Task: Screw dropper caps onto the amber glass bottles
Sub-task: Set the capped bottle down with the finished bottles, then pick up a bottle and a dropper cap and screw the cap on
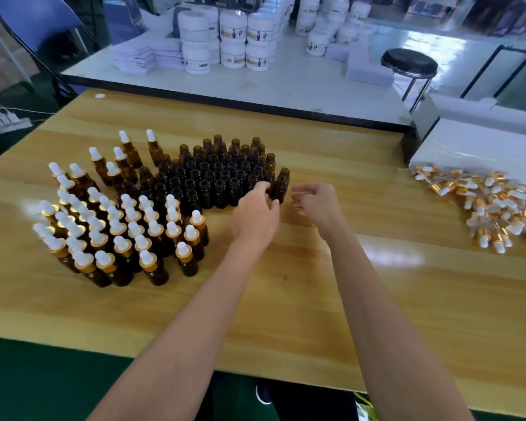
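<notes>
Amber bottle (272, 188), uncapped, is standing at the right corner of the open cluster on the table (346, 293). Your left hand (255, 214) is curling its fingers round it, the nearest reach. Your right hand (315, 205) is hovering beside, fingers loosely curled, empty, towards the dropper caps (495, 208).

**Table state: wood top, three groups plus a box**

Wooden table (316, 299), light grain, glare patches on the right half. Left: capped bottles (119, 232), upright, loosely packed, white bulbs up. Centre-far: uncapped bottles (219, 174), amber, upright, tight rows, touching the capped group on its far-right side. Right edge: loose heap of dropper caps (498, 208) (gold collars, white bulbs, lying every which way). White box (483, 147) just behind the heap. Small white disc (100, 95) at the far-left corner.
</notes>
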